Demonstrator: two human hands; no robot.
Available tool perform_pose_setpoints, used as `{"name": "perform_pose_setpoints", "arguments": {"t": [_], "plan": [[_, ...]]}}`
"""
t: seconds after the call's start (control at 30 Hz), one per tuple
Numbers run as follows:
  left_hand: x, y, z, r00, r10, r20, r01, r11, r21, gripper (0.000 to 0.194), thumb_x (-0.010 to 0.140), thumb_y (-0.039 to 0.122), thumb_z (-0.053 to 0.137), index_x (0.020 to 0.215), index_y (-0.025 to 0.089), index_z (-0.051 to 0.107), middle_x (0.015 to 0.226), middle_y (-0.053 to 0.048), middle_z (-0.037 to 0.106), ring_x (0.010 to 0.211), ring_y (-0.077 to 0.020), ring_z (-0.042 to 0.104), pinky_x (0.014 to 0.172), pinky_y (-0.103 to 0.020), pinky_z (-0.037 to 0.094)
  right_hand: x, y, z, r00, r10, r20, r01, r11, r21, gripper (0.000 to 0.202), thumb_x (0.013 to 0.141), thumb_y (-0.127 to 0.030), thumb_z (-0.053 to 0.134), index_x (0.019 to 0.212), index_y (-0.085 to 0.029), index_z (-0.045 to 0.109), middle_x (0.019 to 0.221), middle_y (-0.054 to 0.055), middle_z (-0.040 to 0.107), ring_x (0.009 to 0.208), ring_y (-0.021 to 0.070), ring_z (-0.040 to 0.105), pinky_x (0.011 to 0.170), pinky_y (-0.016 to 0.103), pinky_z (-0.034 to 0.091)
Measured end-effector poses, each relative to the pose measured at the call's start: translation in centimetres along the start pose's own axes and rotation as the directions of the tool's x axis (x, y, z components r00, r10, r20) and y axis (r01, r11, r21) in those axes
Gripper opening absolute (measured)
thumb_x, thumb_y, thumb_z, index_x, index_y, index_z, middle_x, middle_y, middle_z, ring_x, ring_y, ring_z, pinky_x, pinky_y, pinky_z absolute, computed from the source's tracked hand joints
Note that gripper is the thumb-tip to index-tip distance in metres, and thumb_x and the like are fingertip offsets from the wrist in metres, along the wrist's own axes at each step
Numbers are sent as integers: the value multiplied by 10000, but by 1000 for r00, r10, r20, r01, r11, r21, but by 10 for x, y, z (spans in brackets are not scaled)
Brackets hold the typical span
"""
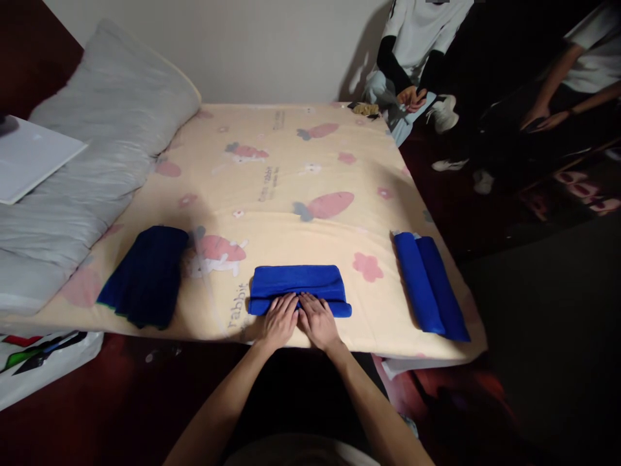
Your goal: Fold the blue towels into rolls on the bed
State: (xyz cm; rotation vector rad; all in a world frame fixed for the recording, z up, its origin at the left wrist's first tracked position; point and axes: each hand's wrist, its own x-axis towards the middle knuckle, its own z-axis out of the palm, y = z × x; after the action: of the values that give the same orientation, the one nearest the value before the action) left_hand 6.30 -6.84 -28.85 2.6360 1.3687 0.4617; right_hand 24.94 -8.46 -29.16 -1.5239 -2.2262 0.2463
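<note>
A blue cloth (297, 277), towel-like and partly rolled, lies on the bed near its front edge. The roll runs along the side closest to me, with a flat part beyond it. My left hand (282, 318) rests on the middle of this roll, fingers stretched over it. Beside it, my right hand (317, 320) lies on the same roll with its fingers extended too. The fingertips of both hands almost meet, and each palm faces down. Rolled blue cloths (431, 285) lie side by side at the right edge. To the left is a folded dark blue cloth (148, 275).
A patterned sheet (291, 175) covers the bed. A grey pillow or quilt (111, 129) with a white board-like object (36, 158) on it takes up the left. Two people (412, 58) sit beyond the right side. Below the bed's left edge is a plastic bag (58, 362).
</note>
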Motion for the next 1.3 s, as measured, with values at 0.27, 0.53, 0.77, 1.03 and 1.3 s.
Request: {"name": "perform_pose_setpoints", "arguments": {"t": [0.27, 0.53, 0.77, 1.03, 1.3], "plan": [[-31, -68, -30, 973, -207, -98, 220, 964, 148, 438, 1029, 302, 363, 1415, 184, 533, 1486, -138, 525, 1385, -284, 474, 1119, -513, 341, -32, 79, -34, 955, 209, -208, -248, 952, -179, 398, 1046, -307, 380, 1341, -145, 593, 1386, 142, 596, 1327, 287, 504, 1022, 457, 349], [23, 6, 6, 999, -13, 47, 13, 1000, -3, 469, 1018, 262, 341, 1457, 172, 477, 1480, -123, 535, 1369, -231, 495, 1097, -444, 417, 16, 5, 6, 999, 48, 8, -48, 999, -24, 428, 1056, -309, 322, 1390, -187, 561, 1400, 108, 591, 1350, 232, 489, 1076, 428, 339], [-4, -66, -21, 955, -265, -135, 284, 947, 150, 478, 1028, 357, 353, 1453, 191, 495, 1500, -151, 503, 1389, -301, 470, 1116, -530, 355, -17, 85, -26, 947, 251, -200, -283, 946, -155, 454, 1046, -334, 336, 1430, -183, 526, 1392, 147, 590, 1334, 298, 499, 1023, 481, 358], [-50, -48, -27, 999, 26, -38, -19, 987, 158, 472, 961, 169, 395, 1412, 194, 533, 1431, -119, 582, 1329, -258, 524, 1118, -438, 368, -63, 63, -40, 995, -30, -99, 16, 990, -142, 534, 987, -153, 380, 1520, -182, 382, 1443, 127, 549, 1331, 235, 500, 1025, 396, 350], [-15, -38, -18, 999, -47, -13, 48, 981, 190, 452, 868, 92, 458, 1284, 181, 614, 1232, -125, 679, 1139, -275, 605, 1019, -463, 432, -32, 56, -17, 985, 81, -155, -99, 989, -110, 468, 898, -120, 437, 1346, -176, 561, 1274, 115, 659, 1177, 251, 561, 958, 403, 335]]}}
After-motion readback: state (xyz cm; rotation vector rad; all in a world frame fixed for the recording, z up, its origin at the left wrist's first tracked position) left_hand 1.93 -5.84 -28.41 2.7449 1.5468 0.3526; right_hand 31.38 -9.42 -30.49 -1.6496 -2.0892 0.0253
